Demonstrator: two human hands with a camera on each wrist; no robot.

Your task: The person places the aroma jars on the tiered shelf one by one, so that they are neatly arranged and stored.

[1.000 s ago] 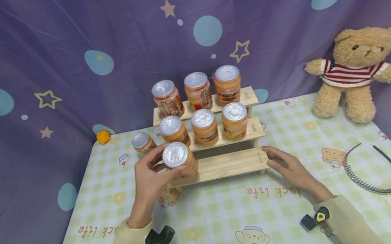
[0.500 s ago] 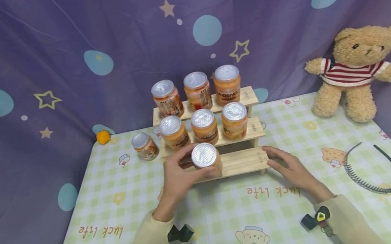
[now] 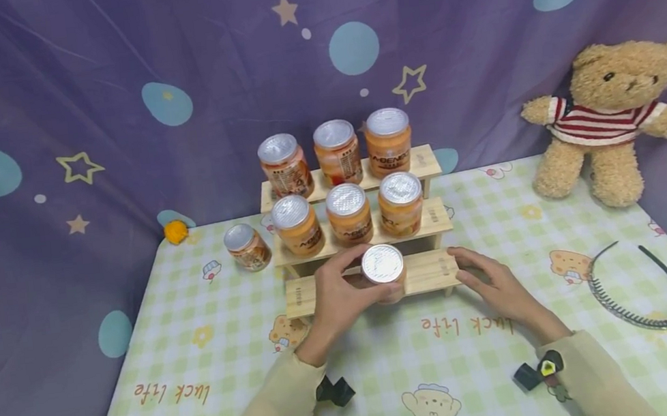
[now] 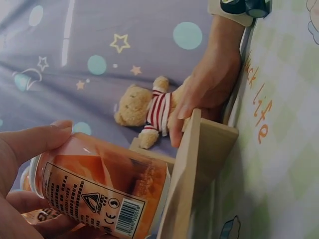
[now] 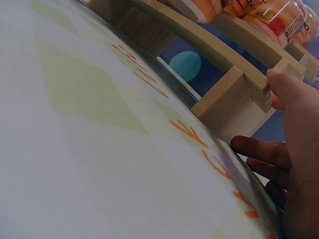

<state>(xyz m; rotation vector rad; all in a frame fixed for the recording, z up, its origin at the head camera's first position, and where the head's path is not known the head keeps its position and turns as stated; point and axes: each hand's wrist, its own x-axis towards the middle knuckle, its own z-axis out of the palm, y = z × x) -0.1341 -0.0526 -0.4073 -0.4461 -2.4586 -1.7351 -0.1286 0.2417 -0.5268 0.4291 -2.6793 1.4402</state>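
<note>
My left hand [image 3: 343,296] grips a jar of orange fruit [image 3: 383,265] with a silver lid, thumb and fingers around its side. In the left wrist view the jar [image 4: 107,186] shows a barcode label. Its base is right at the bottom step of a three-step wooden rack [image 3: 430,271]; whether it touches cannot be made out. My right hand [image 3: 493,286] touches the right end of that step with thumb and forefinger, the other fingers loose. In the right wrist view the thumb meets the step's end [image 5: 256,82].
Similar jars stand on the middle step [image 3: 350,223] and top step [image 3: 338,159]. One more jar [image 3: 247,248] stands on the checked tablecloth [image 3: 196,299] left of the rack. A teddy bear [image 3: 602,122], a black headband [image 3: 643,324] and an orange pompom [image 3: 176,232] lie around.
My left hand has carried the jar rightward along the bottom step, from its left end to right of the middle. The right hand has stayed at the step's right end.
</note>
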